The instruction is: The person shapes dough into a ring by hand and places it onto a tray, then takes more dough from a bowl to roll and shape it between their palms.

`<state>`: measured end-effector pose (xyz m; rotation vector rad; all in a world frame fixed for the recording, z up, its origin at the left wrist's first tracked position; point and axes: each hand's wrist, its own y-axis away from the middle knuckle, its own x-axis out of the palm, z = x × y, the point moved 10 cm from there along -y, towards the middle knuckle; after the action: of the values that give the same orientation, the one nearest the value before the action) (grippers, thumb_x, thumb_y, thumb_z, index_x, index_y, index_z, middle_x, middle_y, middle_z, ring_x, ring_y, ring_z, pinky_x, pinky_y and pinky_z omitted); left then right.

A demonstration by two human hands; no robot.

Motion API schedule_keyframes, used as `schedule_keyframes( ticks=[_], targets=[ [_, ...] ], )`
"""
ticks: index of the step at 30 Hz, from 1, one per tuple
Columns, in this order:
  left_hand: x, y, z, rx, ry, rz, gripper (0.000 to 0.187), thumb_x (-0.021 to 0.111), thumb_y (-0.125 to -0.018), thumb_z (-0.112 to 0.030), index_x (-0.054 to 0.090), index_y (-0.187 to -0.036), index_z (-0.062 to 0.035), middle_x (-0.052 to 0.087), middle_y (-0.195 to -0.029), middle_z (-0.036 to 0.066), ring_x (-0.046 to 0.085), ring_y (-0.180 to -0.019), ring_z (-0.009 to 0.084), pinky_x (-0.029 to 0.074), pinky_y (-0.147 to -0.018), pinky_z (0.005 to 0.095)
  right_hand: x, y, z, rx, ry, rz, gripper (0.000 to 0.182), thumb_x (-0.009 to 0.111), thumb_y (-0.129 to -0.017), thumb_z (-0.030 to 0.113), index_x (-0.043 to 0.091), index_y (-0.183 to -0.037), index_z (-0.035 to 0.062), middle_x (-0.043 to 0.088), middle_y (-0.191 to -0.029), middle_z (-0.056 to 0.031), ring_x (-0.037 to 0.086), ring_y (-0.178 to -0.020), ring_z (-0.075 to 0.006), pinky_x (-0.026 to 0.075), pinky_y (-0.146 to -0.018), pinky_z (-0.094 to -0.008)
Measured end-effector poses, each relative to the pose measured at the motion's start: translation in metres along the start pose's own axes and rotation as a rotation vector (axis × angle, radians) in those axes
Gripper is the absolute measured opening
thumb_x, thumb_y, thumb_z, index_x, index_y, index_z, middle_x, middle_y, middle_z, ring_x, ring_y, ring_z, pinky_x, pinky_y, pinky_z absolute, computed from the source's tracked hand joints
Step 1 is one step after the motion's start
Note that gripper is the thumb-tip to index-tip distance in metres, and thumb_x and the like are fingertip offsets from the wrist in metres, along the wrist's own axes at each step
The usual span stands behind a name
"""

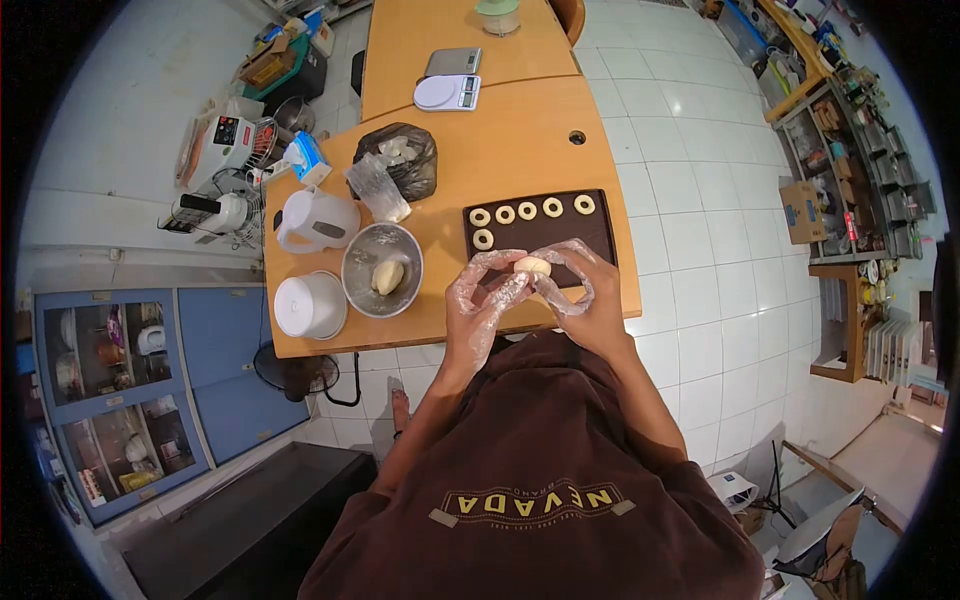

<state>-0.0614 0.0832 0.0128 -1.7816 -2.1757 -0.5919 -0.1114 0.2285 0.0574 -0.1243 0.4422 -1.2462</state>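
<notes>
My left hand (487, 297) and my right hand (582, 290), both dusted with flour, pinch a small round piece of dough (533, 266) between their fingertips. They hold it above the near edge of a dark baking tray (550, 228). On that tray, several dough rings (527, 211) form a row along the far side, and one more ring (483, 239) sits below at the left. To the left of my hands stands a metal bowl (408, 295) with a larger lump of dough (387, 277) inside.
Left on the wooden table (520, 140) are a white tub (308, 306), a pale pitcher (320, 218), and a black plastic bag (415, 165) with a clear bag (378, 188) beside it. Farther back sit a white scale (447, 92) and a grey scale (454, 61).
</notes>
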Motion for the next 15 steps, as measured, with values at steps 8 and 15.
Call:
schedule_keyframes(
  ticks=[8, 15],
  targets=[
    [0.005, -0.001, -0.015, 0.096, -0.107, 0.031, 0.027, 0.065, -0.098, 0.002, 0.063, -0.125, 0.0051, 0.062, -0.124, 0.011, 0.066, -0.116, 0.0226, 0.058, -0.099, 0.0350, 0.002, 0.002, -0.007, 0.016, -0.098, -0.039, 0.030, 0.080, -0.080, 0.000, 0.070, -0.108, -0.0018, 0.071, -0.106, -0.0141, 0.069, -0.098, -0.0283, 0.054, -0.087, -0.0377],
    [-0.001, -0.004, -0.010, 0.074, -0.188, 0.067, 0.028, 0.066, -0.097, 0.005, 0.061, -0.124, 0.0058, 0.062, -0.124, 0.012, 0.066, -0.114, 0.0225, 0.055, -0.101, 0.0364, 0.003, 0.002, -0.006, 0.036, -0.077, -0.061, 0.028, 0.080, -0.081, -0.001, 0.069, -0.107, -0.0018, 0.069, -0.102, -0.0139, 0.068, -0.095, -0.0275, 0.054, -0.086, -0.0373]
  ],
)
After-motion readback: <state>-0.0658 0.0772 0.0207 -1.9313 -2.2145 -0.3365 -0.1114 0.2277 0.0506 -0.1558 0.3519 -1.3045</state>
